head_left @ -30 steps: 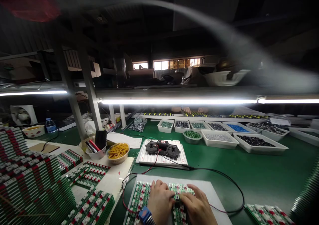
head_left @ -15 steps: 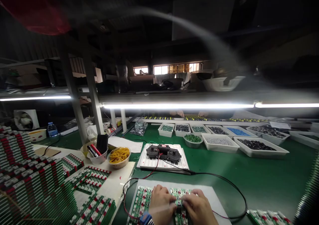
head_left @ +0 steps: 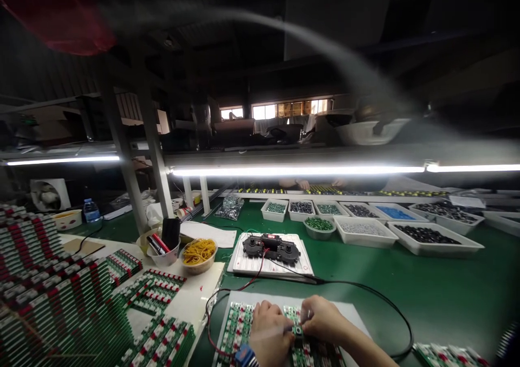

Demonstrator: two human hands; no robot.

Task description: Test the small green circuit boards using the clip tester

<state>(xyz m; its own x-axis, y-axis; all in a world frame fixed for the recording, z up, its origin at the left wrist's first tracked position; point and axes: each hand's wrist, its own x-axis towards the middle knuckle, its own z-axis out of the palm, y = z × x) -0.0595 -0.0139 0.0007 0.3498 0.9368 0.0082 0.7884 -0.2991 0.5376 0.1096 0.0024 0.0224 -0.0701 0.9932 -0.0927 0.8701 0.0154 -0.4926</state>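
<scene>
Green circuit-board strips (head_left: 239, 323) lie side by side on a white sheet (head_left: 260, 298) at the bench's near edge, with a small square module (head_left: 298, 330) sitting on them between the hands. The boards look light, stiff and brittle, with fragile soldered parts, so they are best held by the edges. The module looks too tiny for anything but a fingertip pinch. The left hand (head_left: 270, 334) and right hand (head_left: 323, 319) are both closed in, fingers pressed together at the module; how firm the grip is can't be told. A red-and-black lead (head_left: 215, 307) loops round the sheet, and a white fixture (head_left: 270, 261) holding black parts sits just beyond.
</scene>
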